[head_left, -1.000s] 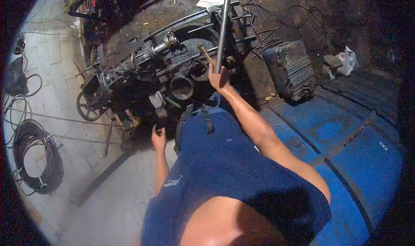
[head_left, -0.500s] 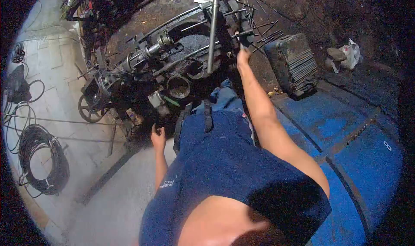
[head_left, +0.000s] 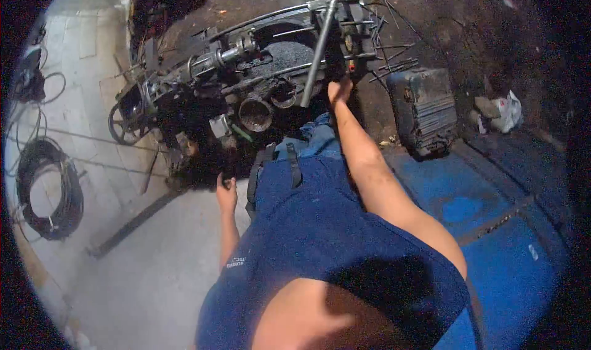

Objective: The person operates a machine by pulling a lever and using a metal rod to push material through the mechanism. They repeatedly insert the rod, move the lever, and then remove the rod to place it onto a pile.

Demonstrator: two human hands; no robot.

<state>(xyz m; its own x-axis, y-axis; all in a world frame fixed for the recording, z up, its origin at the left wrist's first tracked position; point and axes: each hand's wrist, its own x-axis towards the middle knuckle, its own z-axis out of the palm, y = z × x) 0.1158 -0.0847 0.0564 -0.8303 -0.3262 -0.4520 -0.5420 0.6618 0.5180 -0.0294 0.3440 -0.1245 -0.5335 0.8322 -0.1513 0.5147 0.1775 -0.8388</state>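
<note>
A dark, greasy machine (head_left: 203, 73) fills the upper middle, with a round cup (head_left: 255, 114), a tray of dark grains (head_left: 286, 58) and a handwheel (head_left: 126, 123) at its left end. My right hand (head_left: 340, 91) is at the machine's right end, just below a small red-tipped part (head_left: 351, 67); its fingers are too small and dark to make out. A long metal rod (head_left: 321, 48) slants down just left of that hand. My left hand (head_left: 226, 191) hangs below the machine, fingers apart and holding nothing.
A ribbed dark metal canister (head_left: 425, 110) stands at the right, beside thin rods (head_left: 394, 67) and a white bag (head_left: 509, 113). Coiled black cable (head_left: 72, 190) lies on the left floor. Blue floor plates (head_left: 455, 208) stretch along the lower right.
The view has shifted, so the machine and canister appear farther right. My right hand has come down slightly from the machine's right end. My left hand has barely moved.
</note>
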